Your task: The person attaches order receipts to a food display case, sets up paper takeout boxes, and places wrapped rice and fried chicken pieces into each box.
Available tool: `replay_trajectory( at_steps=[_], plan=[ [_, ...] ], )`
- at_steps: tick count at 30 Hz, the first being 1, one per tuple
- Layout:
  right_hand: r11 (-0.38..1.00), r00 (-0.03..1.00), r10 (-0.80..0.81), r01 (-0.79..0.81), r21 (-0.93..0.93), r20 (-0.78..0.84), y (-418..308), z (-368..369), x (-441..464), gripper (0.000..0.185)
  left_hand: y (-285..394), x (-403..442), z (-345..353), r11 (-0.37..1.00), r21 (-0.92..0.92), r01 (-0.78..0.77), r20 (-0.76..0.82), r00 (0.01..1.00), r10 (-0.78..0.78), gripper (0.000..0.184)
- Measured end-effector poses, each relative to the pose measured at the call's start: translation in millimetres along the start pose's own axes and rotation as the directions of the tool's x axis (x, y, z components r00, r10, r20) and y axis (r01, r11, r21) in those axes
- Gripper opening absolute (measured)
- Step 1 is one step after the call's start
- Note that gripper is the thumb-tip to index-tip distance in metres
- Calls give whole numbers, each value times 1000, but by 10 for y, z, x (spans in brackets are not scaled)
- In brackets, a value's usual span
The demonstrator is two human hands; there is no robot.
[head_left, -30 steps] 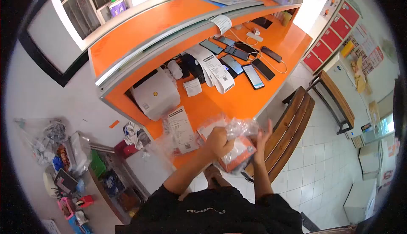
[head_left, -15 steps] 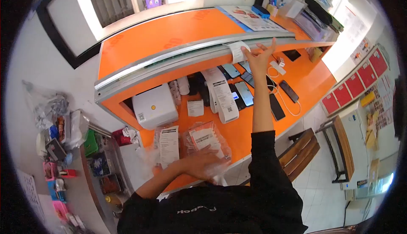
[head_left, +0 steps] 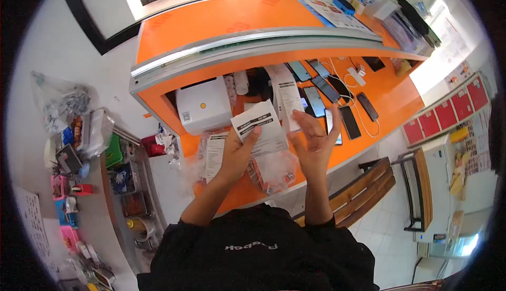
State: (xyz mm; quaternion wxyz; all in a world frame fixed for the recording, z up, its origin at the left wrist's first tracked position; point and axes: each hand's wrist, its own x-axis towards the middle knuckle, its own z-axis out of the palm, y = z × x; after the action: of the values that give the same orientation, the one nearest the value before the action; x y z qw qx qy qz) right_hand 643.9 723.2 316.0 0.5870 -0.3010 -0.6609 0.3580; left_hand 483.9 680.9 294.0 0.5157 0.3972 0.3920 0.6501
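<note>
My left hand (head_left: 238, 154) grips a white printed receipt (head_left: 261, 125) with the thumb over its front, above the orange desk. Just right of that paper is my right hand (head_left: 315, 146), its fingers spread and nothing seen between them. Below both hands, clear plastic packaging (head_left: 276, 172) lies on the desk. Another printed slip (head_left: 215, 156) rests by my left wrist, partly covered. Behind my right hand a long paper strip (head_left: 287, 93) hangs down. A bright-screened phone (head_left: 332, 125) lies behind its fingers.
A white label printer (head_left: 203, 106) stands under the counter's raised shelf (head_left: 211, 35). Several phones (head_left: 315, 101) and a white cable (head_left: 375, 130) lie to the right. A wooden bench (head_left: 369, 196) is beyond the desk's right edge; side shelves (head_left: 124, 180) stand at left.
My right hand has come down from the shelf edge, where the small white paper is gone. My left hand has risen from the packaging and now holds up a receipt.
</note>
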Motion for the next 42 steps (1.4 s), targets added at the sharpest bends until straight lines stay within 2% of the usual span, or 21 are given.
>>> replay_trajectory(
  at_steps=[2, 4, 5, 6, 7, 8, 9, 10, 11, 13, 14, 16, 21, 25, 27, 29, 30, 33, 36, 39, 42],
  plan=[
    [999, 999, -48, 47, -16, -5, -203, -107, 41, 89, 80, -91, 96, 997, 40, -61, 48, 997, 59, 33],
    [981, 993, -109, 116, -158, 52, -333, -124, 70, 90, 126, -165, 202, 996, 13, -83, 89, 993, 82, 32],
    [962, 987, -140, 155, -226, 80, -398, -133, 83, 91, 102, -182, 219, 991, 80, -103, 164, 982, 89, 32],
    [828, 950, -209, 297, -475, 230, -382, -138, 123, 93, 84, -178, 224, 981, 144, -132, 236, 967, 95, 32],
    [805, 950, -168, 286, -520, 263, -333, -125, 155, 95, 67, -162, 234, 965, 204, -166, 303, 948, 100, 33],
    [778, 947, -126, 279, -563, 294, -284, -112, 185, 96, 35, -122, 274, 988, 127, -83, 261, 964, 47, 32],
    [895, 978, -11, 101, -434, 206, -156, -85, 185, 97, -12, -40, 340, 999, 48, -1, 219, 976, -9, 31],
    [955, 974, 115, -54, -293, 195, -98, -102, 162, 97, -63, 81, 403, 997, -35, 73, 180, 982, -66, 30],
    [966, 954, 239, -215, -146, 180, -41, -120, 140, 97, -112, 212, 426, 983, -118, 143, 144, 982, -126, 29],
    [871, 846, 436, -483, 93, 308, -10, -305, 106, 97, -271, 579, 352, 878, -368, 304, 228, 946, -232, 26],
    [829, 810, 525, -556, 58, 262, 76, -366, 89, 93, -438, 797, 273, 911, -297, 285, 216, 950, -227, 25],
    [822, 809, 558, -569, 6, 183, 336, -533, 58, 89, -795, 1172, 75, 958, -150, 245, 190, 958, -216, 24],
    [727, 722, 683, -687, -3, 109, 698, -787, -115, 72, -939, 1381, -223, 919, 179, 352, 122, 919, -375, 23],
    [721, 716, 692, -693, -28, 89, 838, -824, -248, 65, -981, 1407, -335, 819, 405, 407, 61, 882, -468, 24],
    [664, 661, 748, -747, -44, 62, 839, -859, -296, 62, -1213, 1467, -501, 734, 549, 400, 89, 845, -527, 27],
    [608, 618, 782, -785, 114, 83, 690, -799, -310, 60, -1536, 1528, -727, 646, 686, 333, 163, 796, -583, 32],
    [603, 614, 786, -787, 132, 75, 702, -793, -332, 59, -1440, 1472, -715, 595, 744, 304, 168, 776, -607, 31],
    [573, 589, 806, -802, 169, 59, 742, -783, -369, 58, -1459, 1344, -740, 555, 792, 254, 212, 738, -640, 26],
    [543, 556, 831, -819, 185, 26, 655, -703, -270, 57, -1699, 1242, -864, 488, 865, 113, 202, 812, -548, 28],
    [537, 552, 833, -824, 184, 40, 680, -705, -218, 54, -1959, 1212, -1091, 636, 738, 227, 251, 782, -570, 28],
    [526, 540, 842, -825, 208, 14, 681, -691, -216, 53, -2081, 1185, -1231, 588, 804, 89, 195, 894, -403, 27]
  ],
)
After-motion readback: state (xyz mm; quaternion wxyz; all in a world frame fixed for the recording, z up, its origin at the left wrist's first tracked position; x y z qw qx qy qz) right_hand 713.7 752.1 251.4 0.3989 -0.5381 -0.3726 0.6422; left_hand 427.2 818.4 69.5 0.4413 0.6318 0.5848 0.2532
